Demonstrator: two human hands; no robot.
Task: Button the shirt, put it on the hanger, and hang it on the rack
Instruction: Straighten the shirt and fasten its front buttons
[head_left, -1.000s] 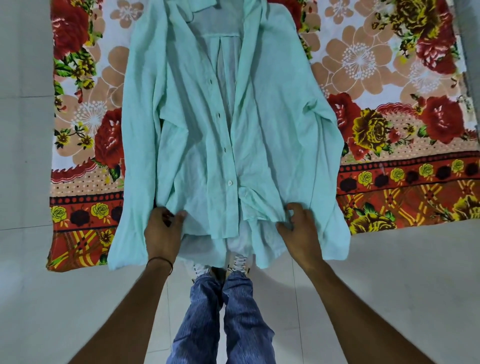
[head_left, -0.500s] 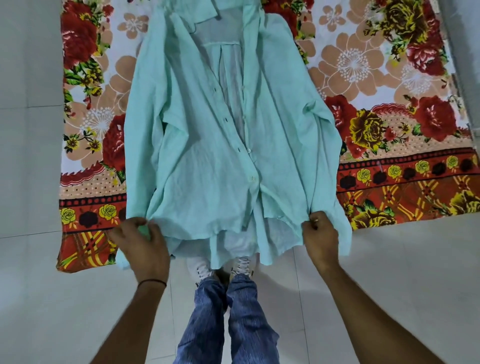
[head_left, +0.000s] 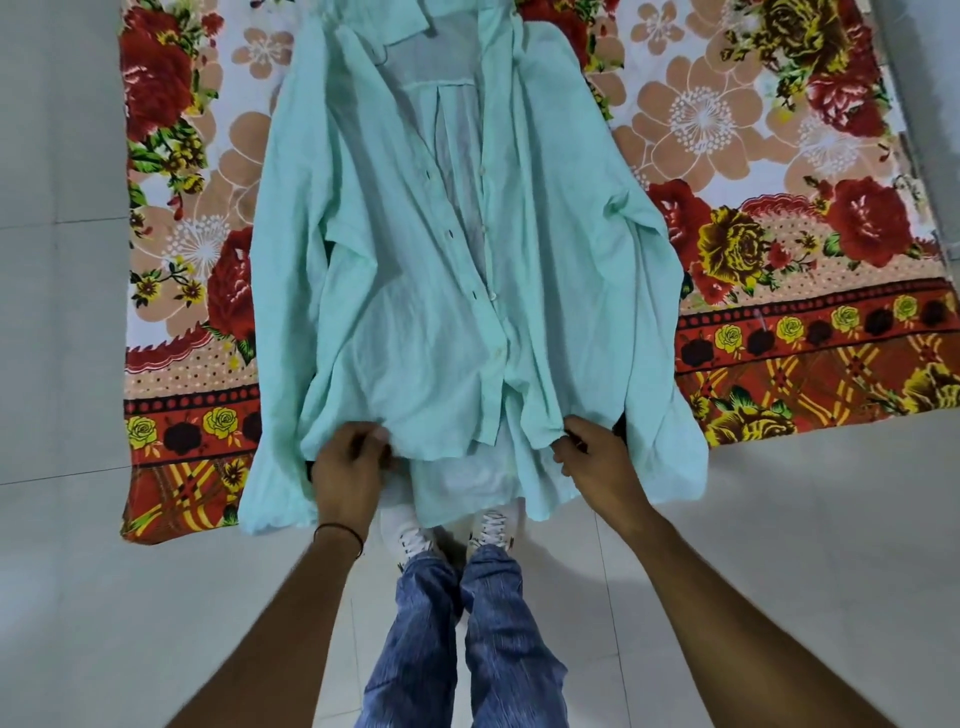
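A mint-green shirt lies face up on a floral sheet, collar at the far end, hem toward me. Its front is unbuttoned; the two plackets with small white buttons run down the middle and nearly meet low down. My left hand pinches the hem of the left front panel. My right hand pinches the hem of the right front panel. Both sleeves lie along the shirt's sides. No hanger or rack is in view.
The sheet lies on a pale tiled floor. My legs in blue jeans and white shoes stand at the sheet's near edge, just under the shirt's hem.
Both hands have moved inward along the hem from their wider spread half a second ago. The front panels lie flatter and closer together than one second ago.
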